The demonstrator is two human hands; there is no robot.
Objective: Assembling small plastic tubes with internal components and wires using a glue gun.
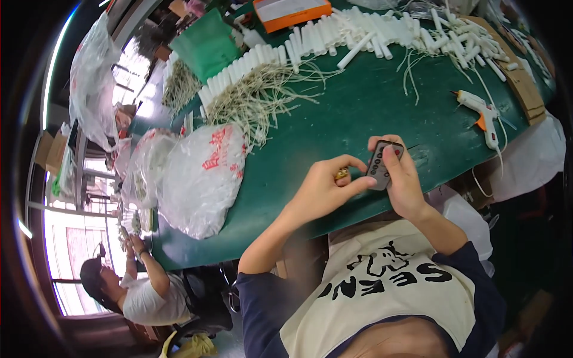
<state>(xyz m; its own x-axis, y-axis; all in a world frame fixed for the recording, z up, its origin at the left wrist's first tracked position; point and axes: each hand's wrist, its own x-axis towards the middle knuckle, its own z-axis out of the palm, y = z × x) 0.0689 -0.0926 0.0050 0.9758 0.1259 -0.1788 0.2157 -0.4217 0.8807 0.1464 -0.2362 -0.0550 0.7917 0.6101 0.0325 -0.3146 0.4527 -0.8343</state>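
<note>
A small dark remote control (377, 173) with round black buttons and one red button is held above the front edge of the green table. My right hand (406, 185) is closed round its right side, the thumb lying over the face near the red button. From the other side my left hand (325, 188) closes on the remote's lower left edge, with its thumb tip on the corner and its index finger bent beside it. A gold-coloured ring (341, 173) sits on a left finger.
White tubes (310, 39) with pale cords (250, 98) line the table's (334, 113) far side. A glue gun (482, 116) lies at right, near a cardboard strip (507, 65). Plastic bags (200, 179) stand at left. Another person (152, 292) works at far left.
</note>
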